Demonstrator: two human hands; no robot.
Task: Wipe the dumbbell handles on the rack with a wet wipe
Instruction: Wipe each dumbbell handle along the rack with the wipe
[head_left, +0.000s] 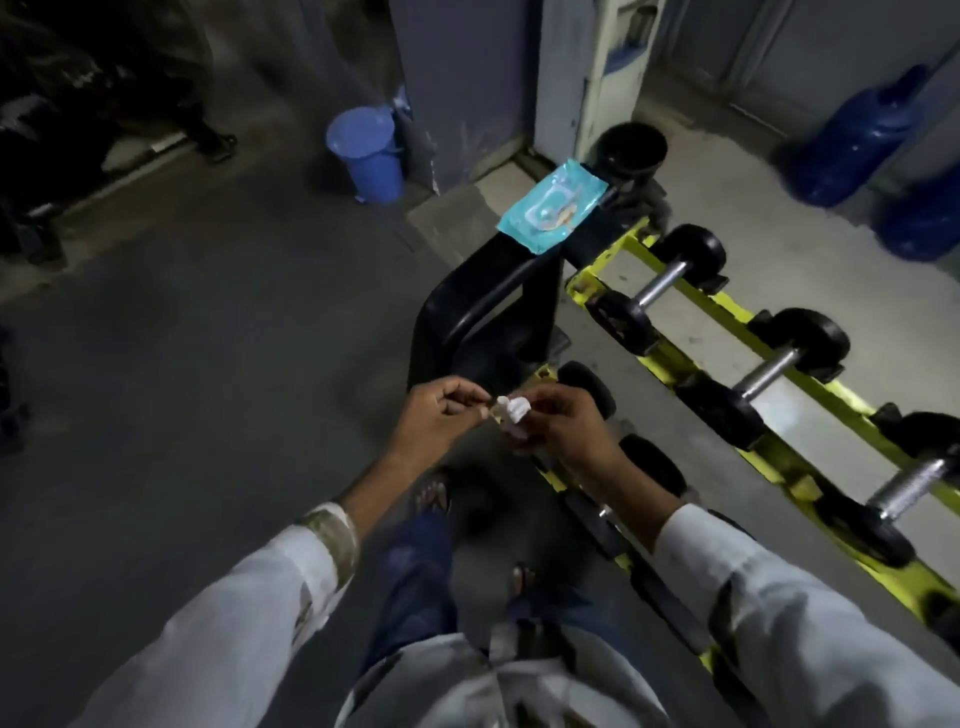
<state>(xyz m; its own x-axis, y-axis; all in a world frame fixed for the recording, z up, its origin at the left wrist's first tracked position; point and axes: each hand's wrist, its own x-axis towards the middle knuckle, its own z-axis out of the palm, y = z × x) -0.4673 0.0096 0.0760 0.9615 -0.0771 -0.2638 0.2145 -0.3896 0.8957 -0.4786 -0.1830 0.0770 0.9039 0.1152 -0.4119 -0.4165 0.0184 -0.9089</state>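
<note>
A small crumpled white wet wipe (511, 409) is held between both hands in front of me. My left hand (441, 415) pinches its left end, and my right hand (563, 428) grips its right side. To the right stands the yellow rack (701, 299) with black dumbbells; three steel handles show, the far handle (660, 283), the middle handle (766, 371) and the near handle (906, 486). A teal wet wipe pack (553, 205) lies on the rack's black end frame (467, 296), above my hands.
A blue bucket (369, 153) stands on the grey floor at the back. Two large blue water jugs (862, 137) are at the far right by the wall. A black round container (631, 148) sits behind the rack. My feet in sandals are below my hands.
</note>
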